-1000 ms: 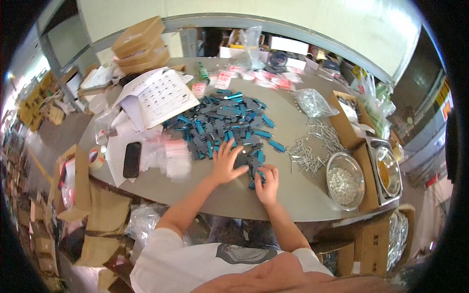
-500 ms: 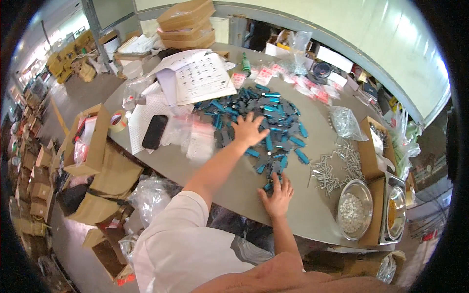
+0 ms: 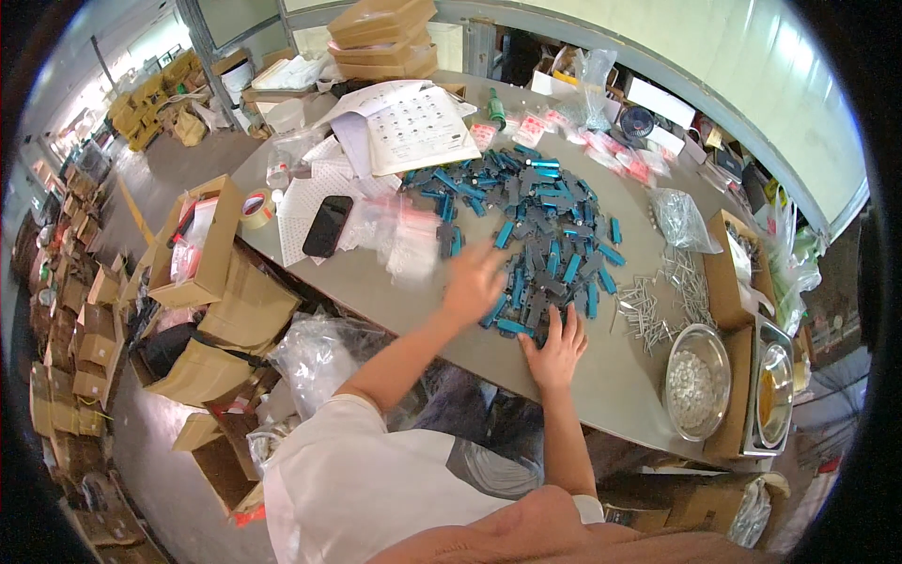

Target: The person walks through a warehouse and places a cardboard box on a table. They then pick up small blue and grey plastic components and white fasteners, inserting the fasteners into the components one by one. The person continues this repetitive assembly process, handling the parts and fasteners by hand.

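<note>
A wide heap of small blue and dark grey flat parts point(image 3: 550, 249) covers the middle of the table; I cannot make out their exact kind. My left hand point(image 3: 473, 284) is at the heap's near left side, blurred by motion, its fingers apart and pointing toward the parts. Nothing shows in its grasp. At the near edge of the heap rests my right hand point(image 3: 556, 350), fingers spread upward, the tips touching the closest parts. Thin clear plastic bags point(image 3: 413, 240) lie left of the heap, beside a black phone point(image 3: 328, 227).
Silver rivet-like pins point(image 3: 648, 315) lie to the right, near a steel bowl of white pieces point(image 3: 693, 385) and a cardboard box point(image 3: 731, 254). Printed sheets point(image 3: 423, 132), a green bottle point(image 3: 496, 108) and red-and-white packets point(image 3: 611, 150) sit farther back. A tape roll point(image 3: 256, 209) is at the left edge.
My left hand has drawn back toward me from the middle of the heap to its near left side. My right hand stays at the near edge. The view has shifted slightly.
</note>
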`<state>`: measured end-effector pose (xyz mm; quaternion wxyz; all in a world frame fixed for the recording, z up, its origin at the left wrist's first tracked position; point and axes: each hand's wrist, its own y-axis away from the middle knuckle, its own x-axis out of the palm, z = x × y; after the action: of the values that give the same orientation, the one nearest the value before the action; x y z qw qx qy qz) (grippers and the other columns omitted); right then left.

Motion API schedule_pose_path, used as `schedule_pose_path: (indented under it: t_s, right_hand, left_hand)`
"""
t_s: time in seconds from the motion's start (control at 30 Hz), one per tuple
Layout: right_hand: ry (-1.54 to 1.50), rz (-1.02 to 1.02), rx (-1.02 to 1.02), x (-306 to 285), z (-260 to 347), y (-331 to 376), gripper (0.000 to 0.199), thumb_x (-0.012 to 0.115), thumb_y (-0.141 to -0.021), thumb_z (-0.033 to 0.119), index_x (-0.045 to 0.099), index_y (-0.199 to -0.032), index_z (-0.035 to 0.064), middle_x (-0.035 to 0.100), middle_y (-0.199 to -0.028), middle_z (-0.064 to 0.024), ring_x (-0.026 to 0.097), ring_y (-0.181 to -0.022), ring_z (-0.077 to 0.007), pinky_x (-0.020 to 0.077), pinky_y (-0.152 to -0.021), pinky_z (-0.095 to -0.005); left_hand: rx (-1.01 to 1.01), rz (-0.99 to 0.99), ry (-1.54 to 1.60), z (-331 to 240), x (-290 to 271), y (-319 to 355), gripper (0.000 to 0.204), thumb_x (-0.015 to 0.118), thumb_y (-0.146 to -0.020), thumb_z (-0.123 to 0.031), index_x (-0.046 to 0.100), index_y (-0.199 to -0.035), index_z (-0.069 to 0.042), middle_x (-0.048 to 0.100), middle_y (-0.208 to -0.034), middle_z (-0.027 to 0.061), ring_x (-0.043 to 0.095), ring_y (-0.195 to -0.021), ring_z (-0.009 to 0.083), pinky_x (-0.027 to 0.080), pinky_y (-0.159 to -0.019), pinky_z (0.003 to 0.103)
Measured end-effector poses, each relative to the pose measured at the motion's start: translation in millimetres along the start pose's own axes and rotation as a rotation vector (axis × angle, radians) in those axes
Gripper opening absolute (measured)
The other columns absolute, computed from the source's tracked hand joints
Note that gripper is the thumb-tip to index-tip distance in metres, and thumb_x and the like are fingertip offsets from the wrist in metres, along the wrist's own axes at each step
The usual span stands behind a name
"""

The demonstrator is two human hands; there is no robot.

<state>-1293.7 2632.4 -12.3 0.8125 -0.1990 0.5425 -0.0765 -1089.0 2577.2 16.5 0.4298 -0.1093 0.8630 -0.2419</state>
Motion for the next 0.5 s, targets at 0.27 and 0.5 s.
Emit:
schedule_pose_path:
  t_s: [0.27,0.5]
  right_hand:
    - [-0.086,-0.045,-0.009,3,-4,4,0.071,0.073,-0.073,0.038,0.042,-0.133,0.0149,0.033,-0.142,-0.0163,0.031,-0.128,-0.0422,0.023,-0.1,-0.0653]
    - [-0.081,-0.083,-0.041,2,-1,5,0.067,0.076,-0.072,0.031,0.045,-0.129,0.0121,0.037,-0.138,-0.0161,0.036,-0.122,-0.0406,0.0262,-0.099,-0.0591]
  left_hand:
    - [-0.143,0.041,-0.333,82,-56,105,0.056,0.06,-0.084,-0.022,0.041,-0.129,0.005,0.047,-0.126,0.0235,0.042,-0.119,0.0411,0.03,-0.103,0.051]
    - [-0.063,0.199,-0.267,26,-92,146,0.041,0.067,-0.079,-0.02,0.052,-0.113,-0.003,0.051,-0.113,0.0166,0.046,-0.114,0.0371,0.034,-0.1,0.049]
